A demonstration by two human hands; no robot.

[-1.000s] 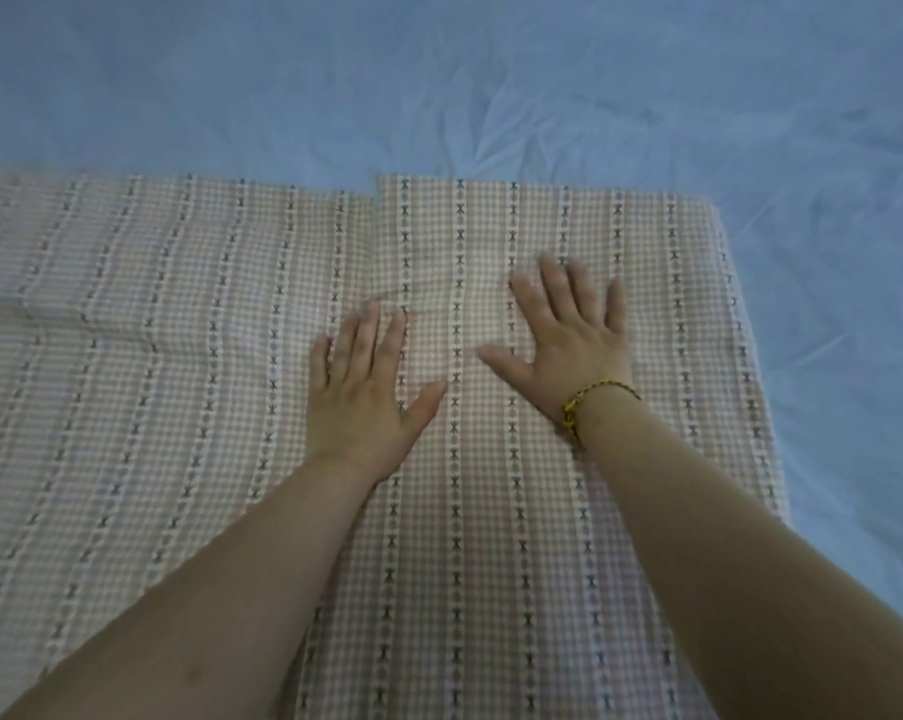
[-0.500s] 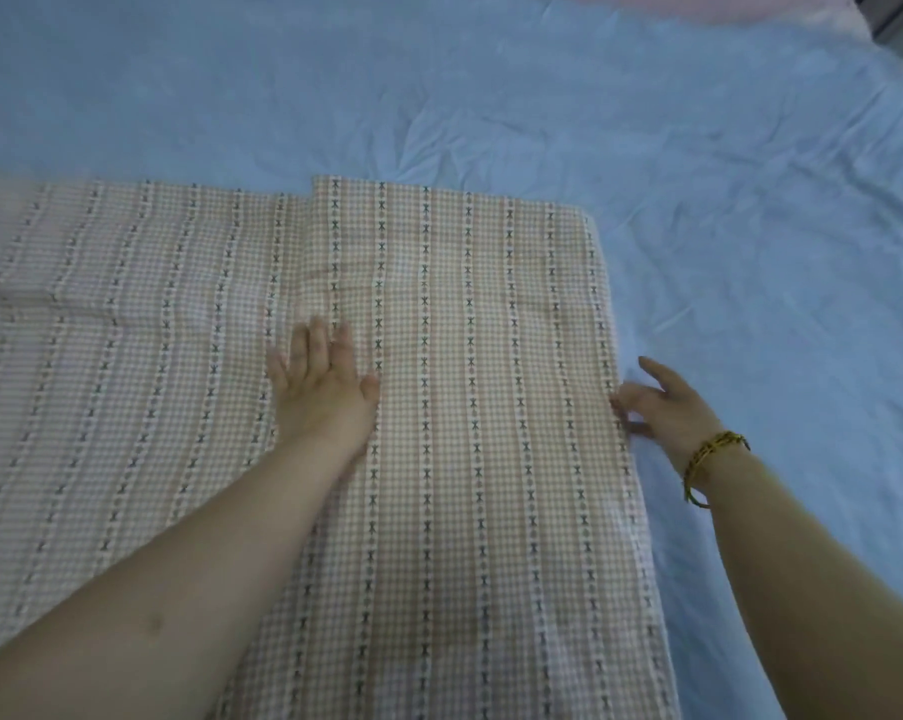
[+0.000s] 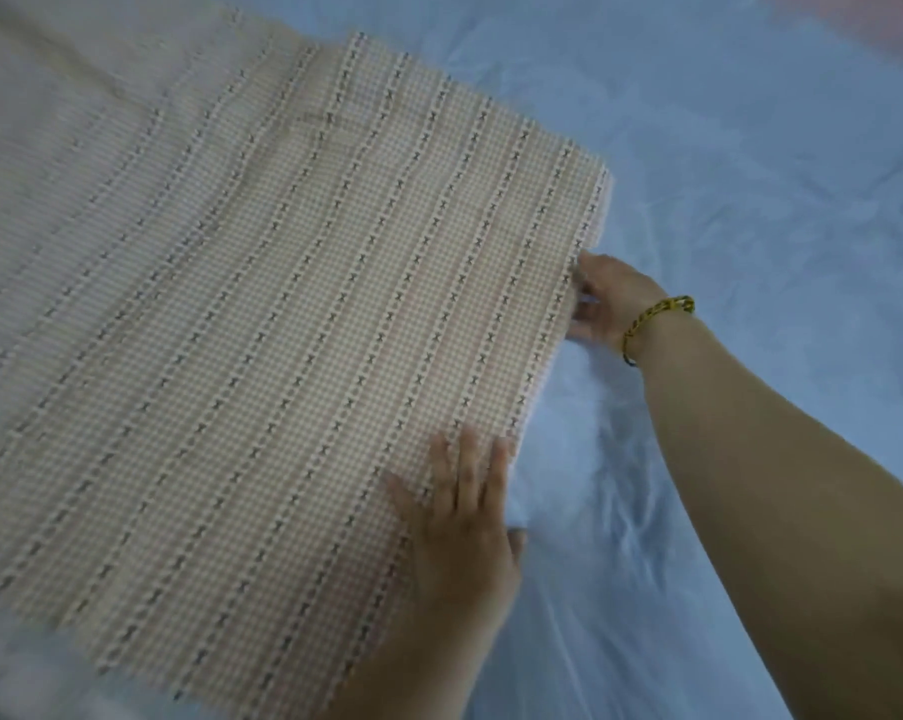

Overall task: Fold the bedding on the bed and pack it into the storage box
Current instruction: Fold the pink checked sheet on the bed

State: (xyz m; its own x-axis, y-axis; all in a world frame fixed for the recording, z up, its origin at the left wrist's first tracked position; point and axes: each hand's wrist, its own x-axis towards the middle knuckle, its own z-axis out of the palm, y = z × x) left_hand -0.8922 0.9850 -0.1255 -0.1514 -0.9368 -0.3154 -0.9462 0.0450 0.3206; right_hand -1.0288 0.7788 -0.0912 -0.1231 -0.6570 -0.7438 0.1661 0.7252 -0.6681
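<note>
The checked bedding (image 3: 283, 330) lies flat on the blue sheet (image 3: 750, 174). The left hand (image 3: 465, 532) presses on the bedding near its right edge, fingers straight and slightly spread. The right hand (image 3: 607, 298), with a yellow bracelet (image 3: 657, 314) at its wrist, pinches that edge farther up, fingertips hidden under the cloth.

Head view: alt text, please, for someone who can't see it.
Checked bedding lies spread on a blue sheet. The right hand grips its right edge; the left hand presses flat on it, closer in.
</note>
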